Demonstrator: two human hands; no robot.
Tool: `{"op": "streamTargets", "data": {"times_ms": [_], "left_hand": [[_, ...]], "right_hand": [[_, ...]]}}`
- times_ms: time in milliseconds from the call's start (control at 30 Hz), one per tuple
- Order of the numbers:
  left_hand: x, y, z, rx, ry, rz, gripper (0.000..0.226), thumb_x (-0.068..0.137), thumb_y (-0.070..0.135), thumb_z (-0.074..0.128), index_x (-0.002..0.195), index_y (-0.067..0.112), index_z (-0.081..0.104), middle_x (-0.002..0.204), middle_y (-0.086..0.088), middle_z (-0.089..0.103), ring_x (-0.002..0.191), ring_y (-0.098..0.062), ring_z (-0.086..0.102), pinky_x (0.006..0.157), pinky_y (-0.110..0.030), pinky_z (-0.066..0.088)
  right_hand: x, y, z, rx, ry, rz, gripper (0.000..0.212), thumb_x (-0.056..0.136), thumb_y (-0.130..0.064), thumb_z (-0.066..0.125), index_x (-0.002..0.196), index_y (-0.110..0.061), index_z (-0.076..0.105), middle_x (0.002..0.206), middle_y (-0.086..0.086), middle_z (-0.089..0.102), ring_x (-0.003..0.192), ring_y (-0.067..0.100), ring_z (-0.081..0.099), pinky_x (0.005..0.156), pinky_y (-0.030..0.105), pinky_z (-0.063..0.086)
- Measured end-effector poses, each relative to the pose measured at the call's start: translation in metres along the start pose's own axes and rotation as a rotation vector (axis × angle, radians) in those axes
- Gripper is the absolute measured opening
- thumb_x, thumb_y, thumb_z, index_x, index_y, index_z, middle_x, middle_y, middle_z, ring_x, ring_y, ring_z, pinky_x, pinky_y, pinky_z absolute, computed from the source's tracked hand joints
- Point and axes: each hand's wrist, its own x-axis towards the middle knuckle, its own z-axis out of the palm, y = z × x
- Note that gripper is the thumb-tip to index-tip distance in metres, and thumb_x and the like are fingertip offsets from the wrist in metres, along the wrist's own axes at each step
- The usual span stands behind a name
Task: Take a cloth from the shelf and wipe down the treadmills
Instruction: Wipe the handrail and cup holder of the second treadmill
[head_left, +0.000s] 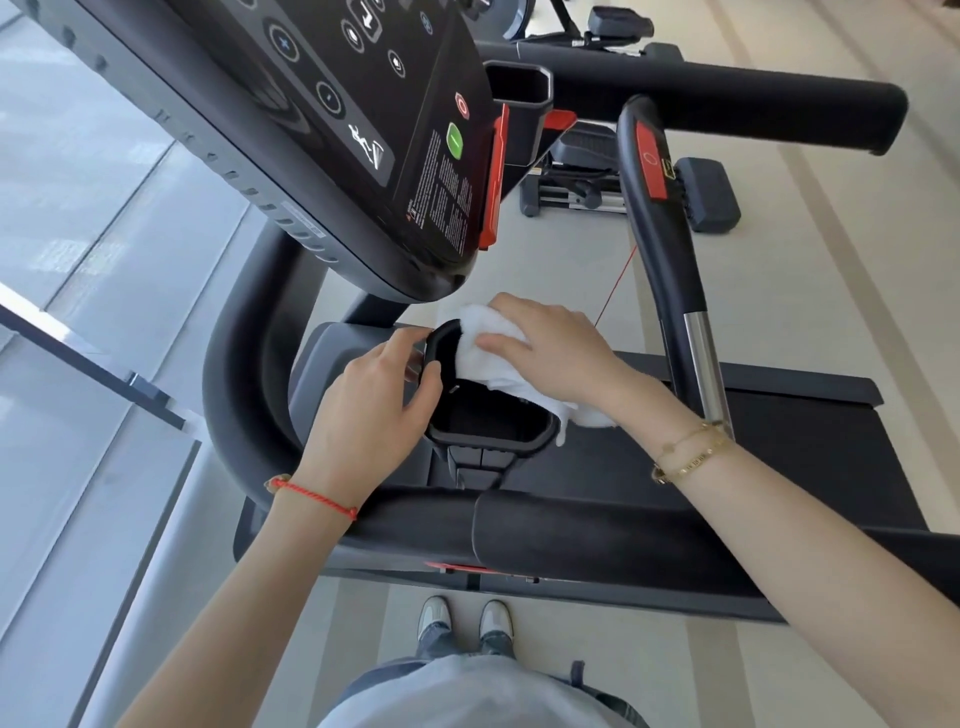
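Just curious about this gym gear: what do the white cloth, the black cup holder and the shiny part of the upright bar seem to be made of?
White cloth: looks like soft terry cotton, fluffy and crumpled. Cup holder: probably moulded plastic, matte black with rounded edges. Shiny bar section: apparently polished metal, mirror-like reflections.

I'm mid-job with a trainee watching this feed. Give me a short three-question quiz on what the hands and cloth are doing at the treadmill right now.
1. True or false: the white cloth lies under the right hand, pressed on the rim of the black cup holder.
2. What is the left hand doing? A) pressing the green button B) gripping the cup holder's rim C) holding the cloth
3. Fill in: the wrist with the red string bracelet is the ____ one.

Key
1. True.
2. B: its fingers curl over the left edge of the rim, without the cloth.
3. Left; the right wrist wears gold bracelets.
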Motion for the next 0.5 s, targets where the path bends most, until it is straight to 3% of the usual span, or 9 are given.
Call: {"op": "streamTargets", "data": {"times_ms": [67,200,300,433,500], "left_hand": [[-0.001,0.001,0.000,0.010,-0.003,-0.003,0.034,0.097,0.029,0.053,0.130,0.019,0.055,0.103,0.004,0.068,0.095,-0.020,0.066,0.082,-0.045,0.055],[-0.001,0.001,0.000,0.012,-0.003,-0.009,0.036,0.097,0.028,0.053,0.131,0.016,0.056,0.099,0.006,0.065,0.093,-0.020,0.067,0.081,-0.044,0.056],[-0.001,0.003,0.000,0.012,-0.009,-0.002,0.036,0.097,0.028,0.053,0.131,0.016,0.056,0.097,0.009,0.061,0.090,-0.021,0.067,0.081,-0.045,0.056],[-0.002,0.002,-0.001,0.017,-0.006,0.005,0.037,0.097,0.029,0.052,0.131,0.016,0.056,0.103,0.001,0.068,0.090,-0.022,0.068,0.082,-0.044,0.057],[-0.003,0.001,-0.003,0.008,-0.013,0.004,0.037,0.097,0.029,0.052,0.132,0.016,0.056,0.105,0.000,0.069,0.093,-0.021,0.068,0.085,-0.042,0.057]], "right_hand": [[-0.016,0.005,0.002,0.163,-0.017,0.148,0.033,0.101,-0.041,0.043,0.123,-0.017,0.046,0.082,-0.003,0.053,0.074,0.018,0.052,0.060,0.033,0.032],[-0.053,0.000,0.014,0.391,-0.043,0.340,0.047,0.102,-0.040,0.039,0.139,-0.017,0.024,0.084,0.002,0.055,0.069,0.016,0.055,0.056,0.032,0.039],[-0.072,-0.011,0.021,0.465,-0.017,0.380,0.049,0.103,-0.038,0.037,0.144,-0.021,0.016,0.092,0.004,0.056,0.076,0.017,0.060,0.063,0.031,0.045],[-0.088,-0.024,0.023,0.461,0.086,0.380,0.048,0.105,-0.033,0.033,0.146,-0.012,0.020,0.100,0.020,0.064,0.084,0.031,0.064,0.068,0.041,0.050],[-0.095,-0.026,0.024,0.435,0.127,0.368,0.048,0.106,-0.032,0.030,0.150,-0.016,0.019,0.103,0.010,0.061,0.085,0.026,0.060,0.062,0.036,0.046]]}}
